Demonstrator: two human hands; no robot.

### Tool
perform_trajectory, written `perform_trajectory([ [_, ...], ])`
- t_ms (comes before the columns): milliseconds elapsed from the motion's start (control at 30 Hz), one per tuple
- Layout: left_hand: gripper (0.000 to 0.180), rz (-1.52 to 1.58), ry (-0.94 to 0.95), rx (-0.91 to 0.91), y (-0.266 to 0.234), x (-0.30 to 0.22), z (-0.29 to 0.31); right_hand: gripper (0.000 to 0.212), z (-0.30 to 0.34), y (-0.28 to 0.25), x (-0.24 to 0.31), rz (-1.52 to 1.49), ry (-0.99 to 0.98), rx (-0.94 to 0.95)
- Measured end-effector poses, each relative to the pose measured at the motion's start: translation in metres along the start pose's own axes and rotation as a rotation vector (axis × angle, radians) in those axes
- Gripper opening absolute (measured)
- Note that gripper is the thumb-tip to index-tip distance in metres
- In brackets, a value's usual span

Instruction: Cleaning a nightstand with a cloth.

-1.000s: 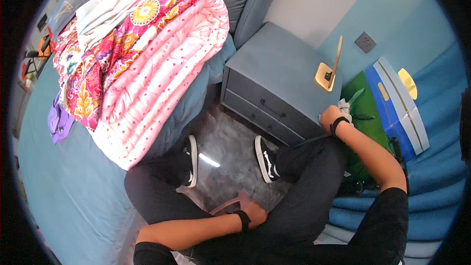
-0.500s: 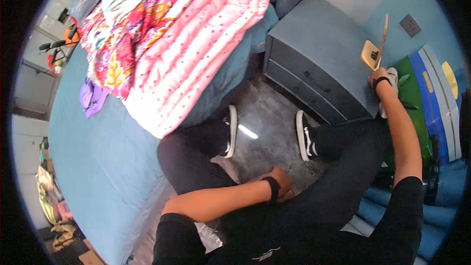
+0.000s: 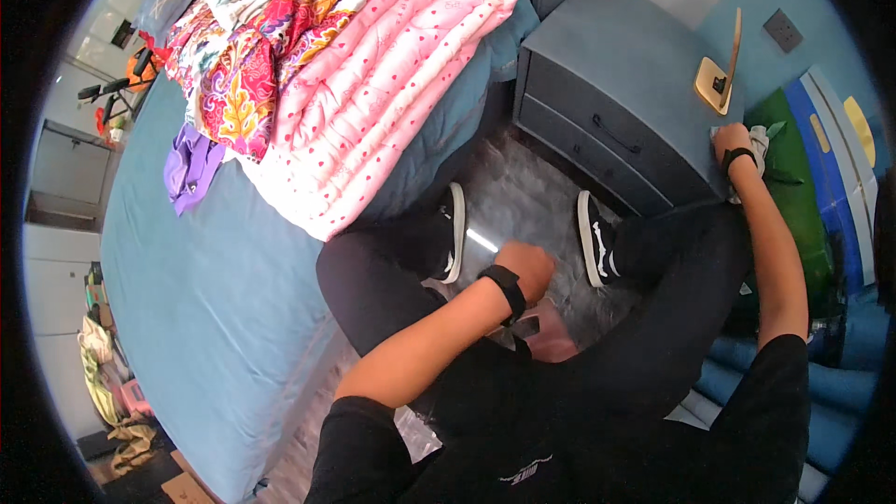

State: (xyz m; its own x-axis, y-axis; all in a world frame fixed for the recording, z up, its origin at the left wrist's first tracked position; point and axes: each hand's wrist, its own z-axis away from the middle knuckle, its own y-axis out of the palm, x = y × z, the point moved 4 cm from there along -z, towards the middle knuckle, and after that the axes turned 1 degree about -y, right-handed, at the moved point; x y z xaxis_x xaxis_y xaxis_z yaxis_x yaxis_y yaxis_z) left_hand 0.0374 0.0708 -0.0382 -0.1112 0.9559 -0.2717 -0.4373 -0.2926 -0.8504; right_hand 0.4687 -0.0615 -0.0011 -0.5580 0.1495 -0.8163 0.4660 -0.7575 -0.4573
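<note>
Two bare hands work well apart, and only the right hand [image 3: 732,142] is at the pale grey cloth [image 3: 760,146]. The cloth is bunched at the right side edge of the blue-grey nightstand [image 3: 625,47], showing mostly on the outer side of the right hand, with smaller pale bits at its inner side and below the wrist. The right fingers look curled and clamped on the cloth, though their tips are hidden. Crumpled as it is, the cloth shows no clear long axis; the nightstand edge beside it runs away from the person, toward the wall. Just beyond the right hand, on the nightstand top, sits a tan stand [image 3: 712,86] with a thin upright panel. Close on the outer side lies a green package [image 3: 805,224], with a blue and white box [image 3: 833,182] past it.

The left hand [image 3: 528,271] is far from the cloth, over the floor [image 3: 523,177] between the knees, near a pink plastic piece [image 3: 553,336]. Its back faces up and the fingers bend under, so whether they are together, apart or around something cannot be told.
</note>
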Motion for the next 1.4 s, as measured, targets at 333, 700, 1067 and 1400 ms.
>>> perform_trajectory([
  [333,0.014,-0.06,-0.237,-0.436,-0.056,0.068,0.066,0.026,-0.056,0.027,0.01,0.057,-0.022,0.062],
  [700,0.007,-0.128,-0.734,-1.209,-0.115,0.095,0.229,0.022,-0.146,0.173,0.005,0.053,0.16,0.069],
  [1067,0.006,-0.105,-0.902,-1.334,-0.069,0.12,0.245,0.022,-0.174,0.218,0.008,0.338,0.117,-0.006],
  [1400,0.008,0.586,-0.552,-1.715,-0.082,0.102,0.248,0.022,-0.165,0.198,0.004,-0.017,0.196,-0.167],
])
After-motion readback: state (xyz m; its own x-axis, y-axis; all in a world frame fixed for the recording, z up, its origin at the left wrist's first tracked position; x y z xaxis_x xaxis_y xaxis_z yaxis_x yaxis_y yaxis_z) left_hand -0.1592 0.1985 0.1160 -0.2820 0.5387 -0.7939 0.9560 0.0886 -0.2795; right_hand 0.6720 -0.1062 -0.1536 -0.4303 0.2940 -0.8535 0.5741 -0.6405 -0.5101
